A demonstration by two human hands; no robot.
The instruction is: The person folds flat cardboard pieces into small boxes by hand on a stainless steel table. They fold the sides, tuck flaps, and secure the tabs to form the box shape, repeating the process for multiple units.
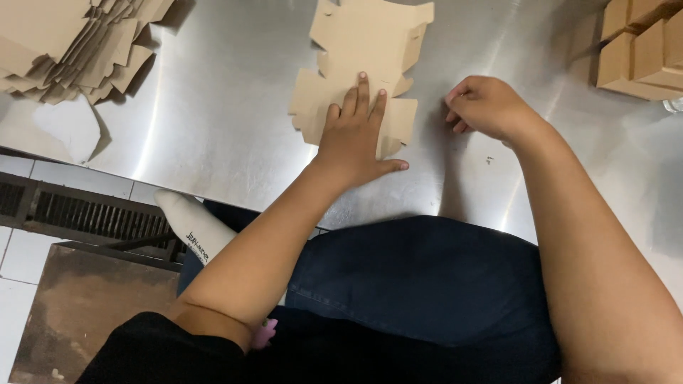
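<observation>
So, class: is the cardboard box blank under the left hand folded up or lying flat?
Flat: the box blank lies unfolded on the steel table, left hand pressing it.

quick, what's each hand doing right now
Left hand: open, fingers flat, pressing on the flat brown die-cut cardboard box blank.
Right hand: loosely curled on the shiny steel table, holding nothing visible.

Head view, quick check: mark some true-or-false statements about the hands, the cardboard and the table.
1. The left hand lies flat on the flat cardboard blank. True.
2. The right hand holds a folded box. False: it rests curled on the bare metal table, holding nothing.
3. A pile of flat blanks lies at the table's upper left. True.
4. The folded boxes stand at the upper left. False: they are at the upper right.
5. The blank under the left hand is already folded up. False: it lies unfolded.
</observation>
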